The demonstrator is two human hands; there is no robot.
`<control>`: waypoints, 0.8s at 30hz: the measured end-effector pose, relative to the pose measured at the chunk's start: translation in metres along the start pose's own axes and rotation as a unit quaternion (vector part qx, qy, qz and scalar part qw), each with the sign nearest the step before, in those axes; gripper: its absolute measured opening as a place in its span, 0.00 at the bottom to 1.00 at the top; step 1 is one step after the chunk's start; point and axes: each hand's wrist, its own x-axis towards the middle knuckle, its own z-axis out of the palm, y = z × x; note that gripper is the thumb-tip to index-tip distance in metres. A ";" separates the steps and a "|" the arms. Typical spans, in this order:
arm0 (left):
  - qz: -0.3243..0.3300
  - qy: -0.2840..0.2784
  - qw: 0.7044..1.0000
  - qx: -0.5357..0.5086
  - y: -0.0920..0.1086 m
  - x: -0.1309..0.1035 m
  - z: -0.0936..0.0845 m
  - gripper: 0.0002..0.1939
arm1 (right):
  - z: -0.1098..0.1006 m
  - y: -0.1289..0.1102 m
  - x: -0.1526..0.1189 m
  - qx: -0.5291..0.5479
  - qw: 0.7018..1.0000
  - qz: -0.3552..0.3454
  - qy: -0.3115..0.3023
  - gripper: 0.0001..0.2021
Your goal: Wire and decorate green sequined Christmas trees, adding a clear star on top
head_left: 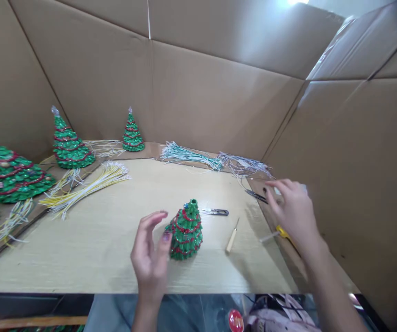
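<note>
A small green tree [186,233] with red garlands stands upright near the front middle of the table; its top shows a dark hole. My left hand [152,251] is beside its left side, fingers apart and curved, with the thumb close to the tree. Over the right edge area, my right hand [290,207] is raised with thumb and forefinger extended near a small dark item. Whether it holds anything is hidden. Small black snips [215,212] lie behind the tree, and a wooden-handled awl [232,237] lies to its right.
Taller trees [69,143] stand at the left, and a small one [132,133] at the back. Yellow-white wires [88,186], green-white wires [191,156] and purplish wires [245,165] lie around the table's edge. Dark tweezers [256,196] and a yellow-handled tool [283,232] are at right. Cardboard walls [219,92] enclose the table.
</note>
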 end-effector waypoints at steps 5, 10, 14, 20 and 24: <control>-0.187 0.079 0.944 -0.259 0.003 0.018 -0.007 0.17 | 0.056 0.068 0.113 -0.055 0.988 0.080 -0.117 0.10; -0.318 0.133 0.841 -0.416 -0.004 0.028 -0.015 0.17 | 0.137 0.111 0.153 -0.058 0.975 0.101 -0.188 0.15; -0.323 0.139 0.824 -0.444 -0.003 0.029 -0.016 0.17 | 0.184 0.120 0.157 -0.047 0.976 0.072 -0.200 0.16; -0.309 0.122 0.797 -0.504 0.001 0.028 -0.016 0.15 | 0.218 0.123 0.162 -0.070 0.971 0.085 -0.212 0.16; -0.304 0.102 0.791 -0.522 0.001 0.027 -0.018 0.13 | 0.223 0.126 0.163 -0.093 0.971 0.102 -0.195 0.17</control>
